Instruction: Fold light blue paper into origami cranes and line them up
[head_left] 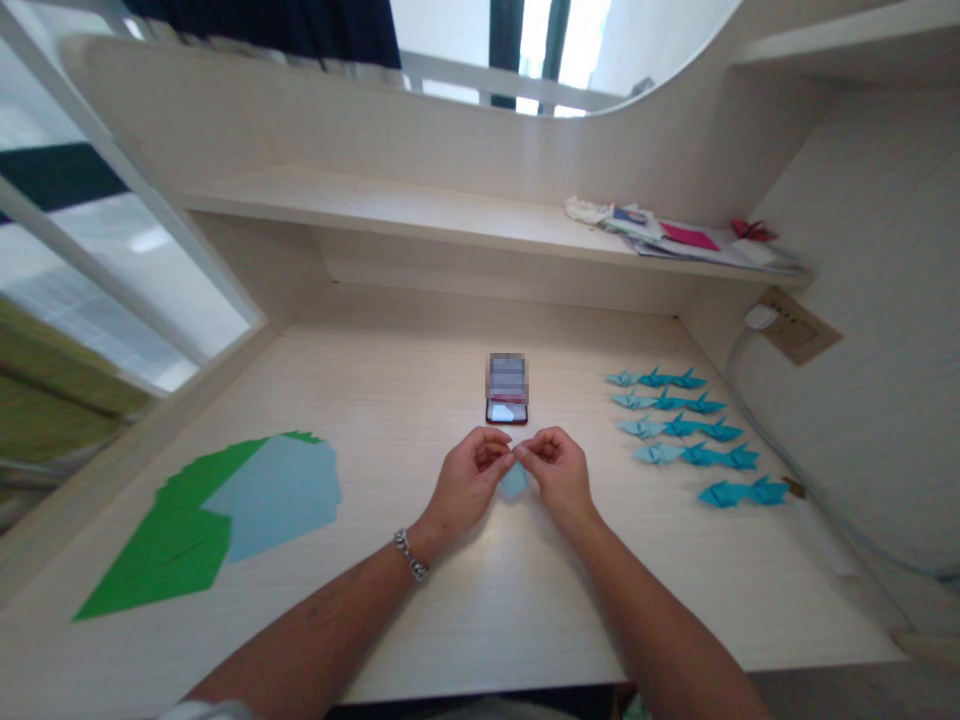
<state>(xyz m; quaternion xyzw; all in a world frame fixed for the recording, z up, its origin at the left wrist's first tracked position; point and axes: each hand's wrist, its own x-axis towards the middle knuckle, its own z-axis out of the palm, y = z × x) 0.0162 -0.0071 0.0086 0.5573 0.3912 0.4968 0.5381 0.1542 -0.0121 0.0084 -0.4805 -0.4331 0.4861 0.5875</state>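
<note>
Okay: left hand (466, 483) and right hand (561, 476) both have thumb and forefinger pinched shut on one small folded paper (514, 481), with the other fingers curled in. The left grips from 9 o'clock, the right from 3 o'clock, and the tips meet over its top edge. The paper is mid-desk, low over the desk (420, 610); can't tell if it touches.

Room: bare surface toward 6 o'clock up to the front edge, crossed only by the forearms. A phone (507, 402) sits close at 12 o'clock, just past the knuckles. Rows of paper cranes (686, 430) lie at 2–3 o'clock, well apart, near the right edge. Green sheets (169, 545) with a pale blue sheet (277, 490) on top lie at 9 o'clock, well apart. A shelf (375, 205) overhangs the back, with a pile of papers (675, 240) at its right end. A wall socket (791, 325) is at 2 o'clock.

Hidden: the fingers cover most of the paper; only its lower part shows, and the folds are unreadable. The phone's upper part is blurred out. Both elbows are cut off at the bottom.

Look: pale blue, matte, narrowing downward.
</note>
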